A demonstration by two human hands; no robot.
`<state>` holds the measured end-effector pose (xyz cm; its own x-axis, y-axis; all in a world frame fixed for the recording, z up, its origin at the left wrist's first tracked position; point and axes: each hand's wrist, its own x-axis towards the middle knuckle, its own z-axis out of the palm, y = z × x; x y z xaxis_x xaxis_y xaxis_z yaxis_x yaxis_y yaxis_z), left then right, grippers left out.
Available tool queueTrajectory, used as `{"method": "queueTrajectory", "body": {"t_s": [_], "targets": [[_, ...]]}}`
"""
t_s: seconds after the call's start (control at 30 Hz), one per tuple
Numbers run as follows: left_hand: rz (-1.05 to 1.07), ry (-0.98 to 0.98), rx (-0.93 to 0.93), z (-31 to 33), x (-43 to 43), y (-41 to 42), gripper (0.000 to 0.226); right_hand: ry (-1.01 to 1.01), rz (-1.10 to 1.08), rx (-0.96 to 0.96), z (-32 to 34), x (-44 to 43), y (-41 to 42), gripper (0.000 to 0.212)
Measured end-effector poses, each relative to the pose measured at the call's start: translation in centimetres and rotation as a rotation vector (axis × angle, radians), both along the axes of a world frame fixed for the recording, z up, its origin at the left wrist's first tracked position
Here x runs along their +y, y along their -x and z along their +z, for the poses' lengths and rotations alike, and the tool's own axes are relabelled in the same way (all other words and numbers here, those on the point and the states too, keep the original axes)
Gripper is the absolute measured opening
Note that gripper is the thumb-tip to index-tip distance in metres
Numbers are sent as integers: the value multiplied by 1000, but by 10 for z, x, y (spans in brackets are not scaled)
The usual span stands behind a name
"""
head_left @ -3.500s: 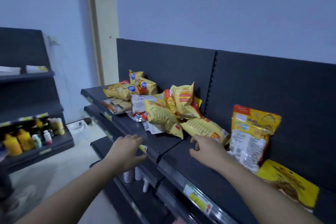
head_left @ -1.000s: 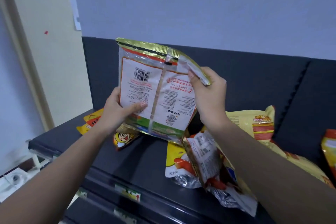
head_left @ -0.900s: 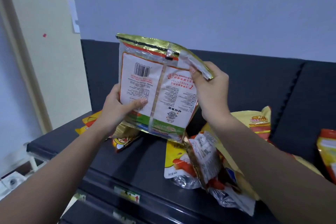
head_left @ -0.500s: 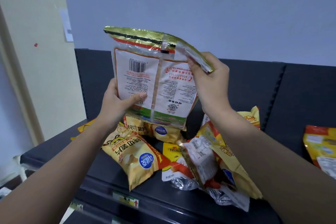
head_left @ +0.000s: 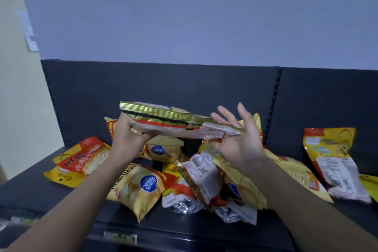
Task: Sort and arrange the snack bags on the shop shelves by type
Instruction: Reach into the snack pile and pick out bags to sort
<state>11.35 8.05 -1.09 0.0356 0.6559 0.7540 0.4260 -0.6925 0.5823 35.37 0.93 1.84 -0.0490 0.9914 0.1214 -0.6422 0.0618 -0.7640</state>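
Observation:
A gold-edged snack bag [head_left: 163, 117] lies almost flat in the air above the pile, seen edge-on. My left hand [head_left: 125, 138] grips its left end. My right hand [head_left: 240, 141] is at its right end with fingers spread upward, the bag's edge resting against the palm. Below lies a heap of yellow and red snack bags: a yellow chip bag with a blue badge [head_left: 139, 186] in front, a red-and-yellow bag [head_left: 81, 159] at the left, a silver-backed bag [head_left: 202, 178] in the middle.
The dark shelf [head_left: 30, 192] carries the heap; its dark back panel [head_left: 163, 84] rises behind. A tall yellow-and-white pouch [head_left: 335, 159] leans on the panel at the right. A price strip [head_left: 120, 237] runs along the front edge. Pale wall above.
The bag has tipped from upright, label facing me, to nearly flat and lower over the pile. My right hand's fingers have spread off its top corner. The view has shifted right and down.

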Motion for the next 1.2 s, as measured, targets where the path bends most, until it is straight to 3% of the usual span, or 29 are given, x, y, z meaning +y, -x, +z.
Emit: {"method": "queueTrajectory", "body": {"t_s": [0.1,0.2,0.27,0.33,0.4,0.5,0.53,0.67,0.73,0.8,0.87,1.0,1.13,1.2], "targets": [[-24,-163,34,2,-1,-32,34,180,146,189,-6,-9,-30,76],[-129,-277,26,4,-11,-69,59,227,153,59,-12,-19,-59,46],[-118,-201,44,1,-4,-93,57,223,35,2,-17,-28,-80,42],[-185,46,30,-1,-2,-124,49,206,-66,-9,-25,-39,-104,34],[-381,332,-203,-2,-11,-161,59,182,-161,-37,-36,-53,-130,28],[-687,844,-597,-8,-30,-217,20,116,-320,-50,-53,-77,-178,29],[-754,973,-613,-10,-36,-235,35,85,-367,-58,-57,-87,-195,33],[-825,1093,-415,-23,-58,-320,34,62,-517,-113,-77,-131,-267,46],[-844,1061,-270,-35,-78,-365,20,120,-590,-153,-89,-158,-303,54],[-927,1038,-189,-49,-100,-408,28,161,-652,-163,-98,-187,-337,57],[-1004,1034,-191,-64,-121,-446,39,182,-713,-168,-105,-216,-368,56],[-1072,1061,-208,-86,-156,-515,39,218,-832,-177,-117,-260,-420,58],[-1110,1097,-213,-96,-175,-574,52,234,-1050,-91,-128,-280,-461,57],[-1112,1123,-256,-99,-183,-605,47,239,-1170,-10,-129,-282,-483,54]]}}
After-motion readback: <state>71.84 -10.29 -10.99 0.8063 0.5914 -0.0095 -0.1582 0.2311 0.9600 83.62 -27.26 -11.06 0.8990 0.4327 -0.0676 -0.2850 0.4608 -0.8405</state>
